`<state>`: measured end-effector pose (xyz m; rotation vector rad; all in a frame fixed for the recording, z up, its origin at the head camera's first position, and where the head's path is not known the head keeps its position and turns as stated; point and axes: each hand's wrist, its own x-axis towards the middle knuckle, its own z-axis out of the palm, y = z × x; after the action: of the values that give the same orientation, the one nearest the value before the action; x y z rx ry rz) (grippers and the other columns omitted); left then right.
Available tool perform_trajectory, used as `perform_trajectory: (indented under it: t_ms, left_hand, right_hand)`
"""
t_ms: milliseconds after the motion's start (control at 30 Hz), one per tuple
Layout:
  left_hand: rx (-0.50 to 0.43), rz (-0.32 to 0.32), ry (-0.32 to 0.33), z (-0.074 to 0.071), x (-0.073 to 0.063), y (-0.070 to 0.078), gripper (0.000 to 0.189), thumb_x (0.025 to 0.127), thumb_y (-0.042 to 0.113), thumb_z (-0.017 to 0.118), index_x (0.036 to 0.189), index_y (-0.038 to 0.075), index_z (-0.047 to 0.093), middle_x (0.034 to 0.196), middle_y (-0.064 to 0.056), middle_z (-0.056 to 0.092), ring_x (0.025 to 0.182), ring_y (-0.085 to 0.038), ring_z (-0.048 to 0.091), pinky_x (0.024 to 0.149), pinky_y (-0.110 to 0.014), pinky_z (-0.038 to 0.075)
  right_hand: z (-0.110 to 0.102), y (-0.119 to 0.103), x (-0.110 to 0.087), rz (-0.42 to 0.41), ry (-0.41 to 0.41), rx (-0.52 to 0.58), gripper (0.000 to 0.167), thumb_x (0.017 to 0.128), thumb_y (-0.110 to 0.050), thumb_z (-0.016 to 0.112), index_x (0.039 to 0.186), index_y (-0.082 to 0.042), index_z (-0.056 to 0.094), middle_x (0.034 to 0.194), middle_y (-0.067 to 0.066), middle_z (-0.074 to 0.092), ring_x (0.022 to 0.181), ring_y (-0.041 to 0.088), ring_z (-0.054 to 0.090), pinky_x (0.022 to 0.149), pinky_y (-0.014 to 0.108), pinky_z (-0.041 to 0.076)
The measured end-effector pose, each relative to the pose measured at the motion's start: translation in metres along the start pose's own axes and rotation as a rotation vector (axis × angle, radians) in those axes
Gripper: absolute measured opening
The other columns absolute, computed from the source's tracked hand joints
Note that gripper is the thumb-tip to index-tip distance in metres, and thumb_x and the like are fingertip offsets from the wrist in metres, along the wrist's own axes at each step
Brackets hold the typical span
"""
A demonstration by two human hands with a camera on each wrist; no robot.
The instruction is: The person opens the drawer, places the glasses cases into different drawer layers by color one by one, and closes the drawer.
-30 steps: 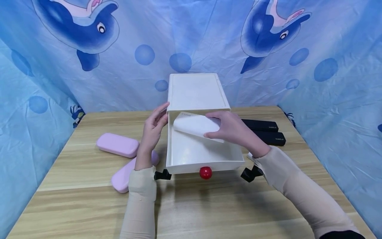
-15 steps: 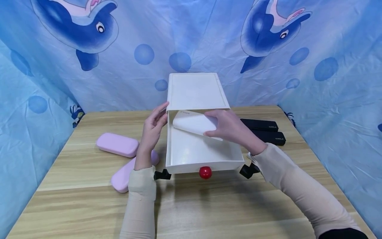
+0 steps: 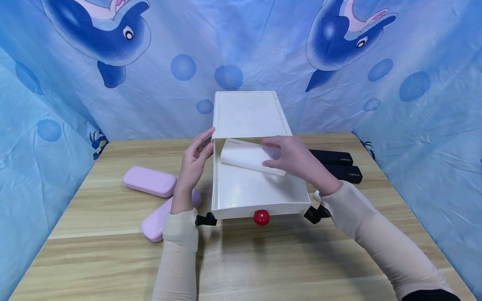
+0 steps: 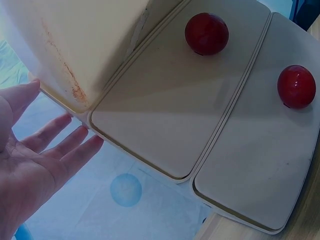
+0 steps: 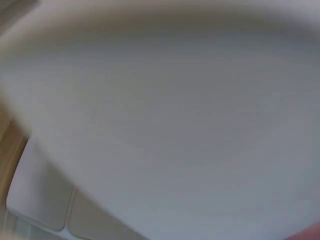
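Note:
The top drawer of a white cabinet is pulled out, with a red knob on its front. A white glasses case with small lettering lies at a slant in it, its far end near the cabinet opening. Over the case's right part is my right hand, thumb and fingers spread apart, part of the case's near end showing below the thumb. My left hand rests its straight fingertips on the cabinet's left edge; the left wrist view shows that hand too, fingers extended.
Two lilac glasses cases lie left of the cabinet. Black cases lie to the right, and something white shows partly behind my right wrist. Below the pulled-out drawer are two closed drawers with red knobs. A dolphin-print curtain hangs behind the table.
The white case has shifted slightly back into the drawer. My right thumb has come off its near edge, uncovering more of that end. My left hand stays in place.

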<state>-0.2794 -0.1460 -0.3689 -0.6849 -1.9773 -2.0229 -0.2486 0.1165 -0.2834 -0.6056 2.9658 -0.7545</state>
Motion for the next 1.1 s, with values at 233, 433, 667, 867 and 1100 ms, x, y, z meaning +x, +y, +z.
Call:
perform_trajectory:
  t_ms: [233, 433, 667, 867, 1100]
  left_hand:
    - [0.001, 0.004, 0.004, 0.000, 0.000, 0.000, 0.044, 0.101, 0.012, 0.049, 0.144, 0.004, 0.043, 0.149, -0.012, 0.042, 0.135, -0.028, 0.045, 0.101, -0.021, 0.050]
    - [-0.002, -0.003, 0.005, 0.001, 0.001, -0.001, 0.044, 0.102, 0.011, 0.048, 0.144, 0.004, 0.043, 0.149, -0.012, 0.042, 0.135, -0.030, 0.044, 0.101, -0.021, 0.049]
    - [-0.019, -0.015, 0.014, 0.001, 0.001, -0.003, 0.043, 0.101, 0.010, 0.048, 0.144, 0.003, 0.043, 0.149, -0.011, 0.042, 0.134, -0.028, 0.045, 0.101, -0.021, 0.049]
    - [-0.014, -0.022, 0.016, 0.001, 0.000, -0.002, 0.043, 0.101, 0.010, 0.048, 0.144, 0.004, 0.044, 0.149, -0.010, 0.043, 0.134, -0.028, 0.045, 0.101, -0.019, 0.049]
    - [-0.019, -0.030, 0.019, 0.003, 0.000, 0.000, 0.042, 0.101, 0.008, 0.047, 0.144, 0.004, 0.045, 0.148, -0.009, 0.045, 0.132, -0.022, 0.048, 0.101, -0.019, 0.049]
  right_hand:
    - [-0.013, 0.007, -0.014, 0.040, -0.049, 0.278, 0.058, 0.085, -0.019, 0.075, 0.139, -0.012, 0.054, 0.142, 0.008, 0.055, 0.133, 0.027, 0.050, 0.110, 0.043, 0.044]
    - [-0.018, 0.017, -0.028, 0.005, -0.015, 0.475, 0.053, 0.088, -0.018, 0.072, 0.137, -0.010, 0.054, 0.139, 0.009, 0.057, 0.129, 0.025, 0.054, 0.109, 0.039, 0.045]
    - [-0.014, 0.028, -0.044, -0.053, 0.042, 0.645, 0.045, 0.092, -0.016, 0.067, 0.135, -0.008, 0.056, 0.136, 0.011, 0.059, 0.122, 0.018, 0.060, 0.097, 0.020, 0.052]
    - [-0.011, 0.037, -0.057, -0.075, 0.125, 0.733, 0.044, 0.093, -0.016, 0.065, 0.135, -0.006, 0.055, 0.132, 0.008, 0.063, 0.113, 0.007, 0.064, 0.093, 0.018, 0.053]
    - [-0.008, 0.046, -0.074, -0.089, 0.164, 0.771, 0.043, 0.094, -0.012, 0.064, 0.134, -0.003, 0.054, 0.127, -0.001, 0.065, 0.113, 0.008, 0.064, 0.091, 0.019, 0.054]
